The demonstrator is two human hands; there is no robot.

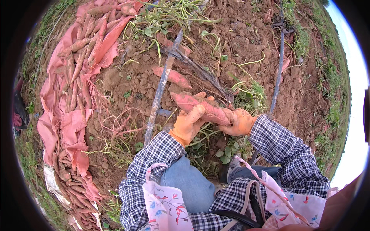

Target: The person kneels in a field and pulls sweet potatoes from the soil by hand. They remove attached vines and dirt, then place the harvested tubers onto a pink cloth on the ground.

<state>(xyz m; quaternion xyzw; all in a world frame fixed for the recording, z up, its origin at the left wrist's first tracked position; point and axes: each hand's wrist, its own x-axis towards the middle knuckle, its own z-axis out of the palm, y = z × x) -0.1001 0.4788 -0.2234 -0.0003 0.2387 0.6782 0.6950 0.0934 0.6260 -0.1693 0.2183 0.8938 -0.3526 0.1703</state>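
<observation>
Both my hands wear orange work gloves soiled with earth. My left hand (190,121) grips the left and middle part of a red-skinned sweet potato (212,111), its thumb across the top. My right hand (238,121) is closed around the right end of the same root, where thin stems and roots meet it. Just beyond my hands, another sweet potato (173,77) lies on the soil beside a slanting drip hose (162,86). A dark twisted strip (202,72), perhaps old plastic film, runs from the hose towards my right hand.
On the left, a long pink woven cloth (72,124) bears many sweet potatoes (76,63). Cut green vines (173,17) lie at the top, and a second hose (279,72) runs along the right. Fine pink roots (120,125) lie between the cloth and my left arm.
</observation>
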